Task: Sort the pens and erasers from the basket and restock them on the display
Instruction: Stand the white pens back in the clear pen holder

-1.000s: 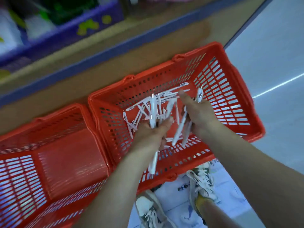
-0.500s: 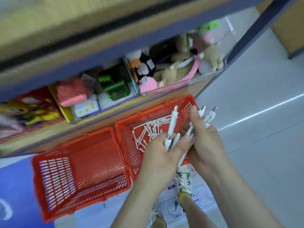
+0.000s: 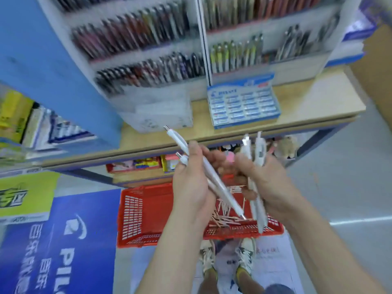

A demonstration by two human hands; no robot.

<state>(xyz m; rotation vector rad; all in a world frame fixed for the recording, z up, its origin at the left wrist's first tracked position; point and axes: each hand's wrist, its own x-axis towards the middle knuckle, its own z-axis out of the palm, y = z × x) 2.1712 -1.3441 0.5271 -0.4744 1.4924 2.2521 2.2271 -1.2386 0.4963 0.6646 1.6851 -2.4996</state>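
My left hand (image 3: 191, 183) grips two white pens (image 3: 214, 179) that slant from upper left to lower right. In my right hand (image 3: 269, 183) I hold another bunch of white pens (image 3: 257, 151), nearly upright. Both hands are raised in front of the wooden shelf (image 3: 307, 107), above the red basket (image 3: 135, 213) on the floor, which holds several white pens (image 3: 224, 217). The pen display (image 3: 148, 66) with tiered rows of pens stands on the shelf, blurred. A blue box of erasers (image 3: 244, 105) sits beside it.
A second pen rack (image 3: 254, 52) stands right of the first. A blue panel (image 3: 53, 71) rises at left, with a blue sign (image 3: 63, 240) on the floor below. Toys and small boxes (image 3: 144, 164) fill the lower shelf. My shoes (image 3: 229, 259) stand behind the basket.
Both hands have lifted the pens out of the basket and up to shelf height. My view has swung up from the baskets to the pen display.
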